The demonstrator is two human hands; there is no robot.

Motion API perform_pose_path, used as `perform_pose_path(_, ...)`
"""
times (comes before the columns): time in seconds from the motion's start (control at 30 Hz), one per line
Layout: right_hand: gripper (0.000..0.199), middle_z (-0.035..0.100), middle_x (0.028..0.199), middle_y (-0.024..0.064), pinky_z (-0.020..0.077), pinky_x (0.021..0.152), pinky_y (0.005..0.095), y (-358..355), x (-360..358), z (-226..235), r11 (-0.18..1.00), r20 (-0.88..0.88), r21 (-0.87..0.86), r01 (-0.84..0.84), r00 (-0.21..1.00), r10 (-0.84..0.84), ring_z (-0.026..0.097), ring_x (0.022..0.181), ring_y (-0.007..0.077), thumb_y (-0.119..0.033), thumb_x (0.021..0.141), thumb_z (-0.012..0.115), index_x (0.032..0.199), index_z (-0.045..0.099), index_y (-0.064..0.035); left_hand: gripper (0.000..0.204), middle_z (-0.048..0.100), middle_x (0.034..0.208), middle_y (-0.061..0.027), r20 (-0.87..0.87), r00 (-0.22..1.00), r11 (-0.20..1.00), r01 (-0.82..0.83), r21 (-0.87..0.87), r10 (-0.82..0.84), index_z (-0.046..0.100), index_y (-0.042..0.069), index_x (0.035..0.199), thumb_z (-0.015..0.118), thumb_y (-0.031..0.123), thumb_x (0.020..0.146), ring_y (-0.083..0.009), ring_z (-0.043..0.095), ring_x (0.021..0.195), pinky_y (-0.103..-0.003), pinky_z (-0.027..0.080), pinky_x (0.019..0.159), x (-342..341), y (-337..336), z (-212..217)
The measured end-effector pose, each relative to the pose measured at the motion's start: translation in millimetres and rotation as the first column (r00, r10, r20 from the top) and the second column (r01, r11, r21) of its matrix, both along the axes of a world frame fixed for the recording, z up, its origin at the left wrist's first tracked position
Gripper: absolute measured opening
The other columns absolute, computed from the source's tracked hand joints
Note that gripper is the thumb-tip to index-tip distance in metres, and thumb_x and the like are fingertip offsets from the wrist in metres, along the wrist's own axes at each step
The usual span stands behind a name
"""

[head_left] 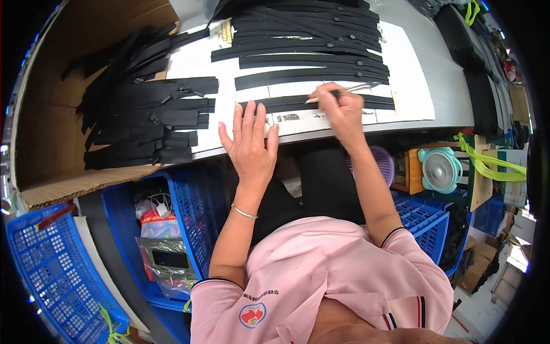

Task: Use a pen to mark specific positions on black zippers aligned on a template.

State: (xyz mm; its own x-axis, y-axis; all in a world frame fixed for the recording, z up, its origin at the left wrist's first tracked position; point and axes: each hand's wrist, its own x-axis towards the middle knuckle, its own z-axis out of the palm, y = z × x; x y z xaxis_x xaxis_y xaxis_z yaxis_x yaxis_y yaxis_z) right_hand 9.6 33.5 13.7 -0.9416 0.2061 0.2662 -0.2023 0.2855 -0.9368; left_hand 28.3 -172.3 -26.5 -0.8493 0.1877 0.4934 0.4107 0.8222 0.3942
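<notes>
Head view, strips [289, 104], white table [450, 104], baskets [57, 259]

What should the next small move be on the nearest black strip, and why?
Probably a small mark on the black strip with the pen: the right hand holds it with the tip at the strip, and the left hand lies flat over the strip's left end. Tip contact is unclear.

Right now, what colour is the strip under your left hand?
The strip is black, and it shows best in the head view.
</notes>
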Motion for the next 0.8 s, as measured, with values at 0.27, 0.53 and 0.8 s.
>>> perform_pose_path(0.27,0.018,0.064,0.061,0.0018,0.039,0.05,0.0242,36.6,-4.0,-13.7,0.963,-0.023,0.182,0.199,0.98,-0.198,0.051,0.055,0.0028,-0.013,0.097,0.068,0.088,0.074,0.0017,0.048,0.057,0.148,-0.0106,0.023,1.0,0.999,0.011,-0.033,-0.01,0.063,0.008,0.138,0.071,0.026,0.094,-0.0317,0.044,0.145,-0.06,0.016,0.121,1.1,2.2,2.8)
perform_pose_path(0.53,0.02,0.067,0.064,0.0045,0.0425,0.051,0.0253,32.6,-6.0,-16.0,0.958,-0.039,0.195,0.21,0.978,-0.207,0.055,0.055,0.0051,-0.014,0.097,0.068,0.088,0.073,0.0032,0.052,0.056,0.148,-0.0107,0.04,0.973,0.972,0.224,0.076,-0.227,0.06,0.005,0.141,0.07,0.027,0.095,-0.031,0.044,0.144,-0.059,0.016,0.122,4.8,59.7,17.7)
perform_pose_path(0.8,0.022,0.07,0.07,0.0039,0.0483,0.057,0.0232,34.6,-2.8,-15.2,0.971,-0.028,0.156,0.183,0.983,-0.181,0.062,0.061,0.006,-0.015,0.098,0.067,0.088,0.073,0.0039,0.037,0.064,0.137,-0.0082,0.055,0.969,0.969,0.237,0.071,-0.241,0.071,0.006,0.127,0.072,0.022,0.094,-0.0277,0.053,0.132,-0.054,0.025,0.119,3.9,76.7,14.4)
